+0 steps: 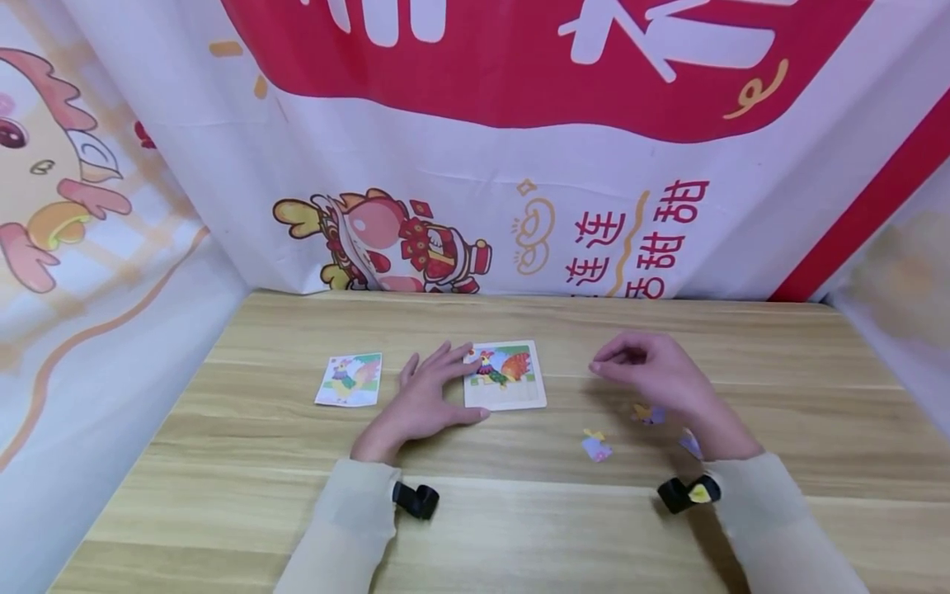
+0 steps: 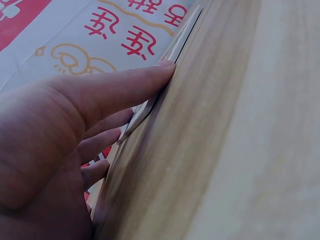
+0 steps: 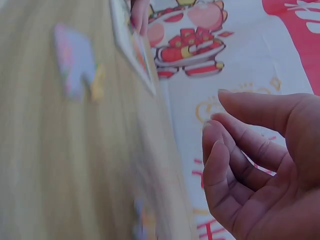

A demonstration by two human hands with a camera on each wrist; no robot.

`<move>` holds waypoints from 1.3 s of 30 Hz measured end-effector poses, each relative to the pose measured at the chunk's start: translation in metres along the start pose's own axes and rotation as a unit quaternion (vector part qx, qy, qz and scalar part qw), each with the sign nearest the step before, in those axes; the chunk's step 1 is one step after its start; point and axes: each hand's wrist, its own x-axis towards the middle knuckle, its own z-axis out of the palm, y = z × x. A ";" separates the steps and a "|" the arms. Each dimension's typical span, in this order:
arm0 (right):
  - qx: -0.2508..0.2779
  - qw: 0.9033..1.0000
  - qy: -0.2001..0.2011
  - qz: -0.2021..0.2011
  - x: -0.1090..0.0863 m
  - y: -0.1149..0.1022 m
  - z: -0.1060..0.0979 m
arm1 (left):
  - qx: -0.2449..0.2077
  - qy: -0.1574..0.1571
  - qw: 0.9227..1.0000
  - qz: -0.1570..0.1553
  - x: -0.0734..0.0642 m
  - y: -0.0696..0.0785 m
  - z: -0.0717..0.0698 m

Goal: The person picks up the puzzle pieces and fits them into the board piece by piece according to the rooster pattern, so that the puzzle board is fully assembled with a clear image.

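Note:
A square jigsaw puzzle board (image 1: pixel 529 397) with a partly assembled rooster picture lies on the table. Over its left side my left hand (image 1: pixel 426 400) is spread, thumb along the near edge and fingertips reaching onto the picture. The left wrist view shows the straight thumb (image 2: pixel 125 90) touching the board's rim. To the right, my right hand (image 1: pixel 660 371) hovers above the table, fingers loosely bent; in the right wrist view nothing shows between thumb and fingertips. Below it lie puzzle pieces: a lilac and yellow one (image 1: pixel 596 446), an orange and purple one (image 1: pixel 649 414), and another (image 1: pixel 690 444) partly behind the wrist.
A paper card (image 1: pixel 349 379) with a pale rooster picture lies left of my left hand. The wooden table (image 1: pixel 519 528) ends at a printed cloth backdrop (image 1: pixel 460 148). Each sleeve carries a black strap near the wrist.

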 end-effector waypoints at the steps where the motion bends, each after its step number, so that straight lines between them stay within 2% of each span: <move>1: -0.002 1.000 -0.001 0.002 -0.003 0.004 -0.003 | 0.000 0.000 1.000 -0.001 0.000 0.000 0.000; 8: 0.002 0.999 -0.018 0.042 -0.021 0.035 -0.018 | -0.002 -0.004 1.000 -0.006 0.000 0.000 0.001; 16: -0.028 0.998 -0.023 0.057 -0.032 0.057 -0.030 | -0.008 -0.001 1.000 -0.006 0.000 0.000 0.001; 21: -0.022 0.998 -0.035 0.049 -0.035 0.054 -0.027 | -0.009 -0.002 1.000 -0.012 -0.002 -0.001 0.000; 27: -0.001 0.998 -0.067 0.004 -0.036 0.044 -0.010 | -0.009 -0.001 1.000 -0.010 -0.001 -0.001 0.001; 33: 0.019 0.994 -0.105 -0.034 -0.035 0.034 0.008 | -0.012 0.001 1.000 -0.004 0.000 0.000 0.001; 39: 0.010 0.993 -0.111 -0.032 -0.034 0.031 0.013 | -0.014 -0.001 1.000 -0.004 0.000 -0.001 0.001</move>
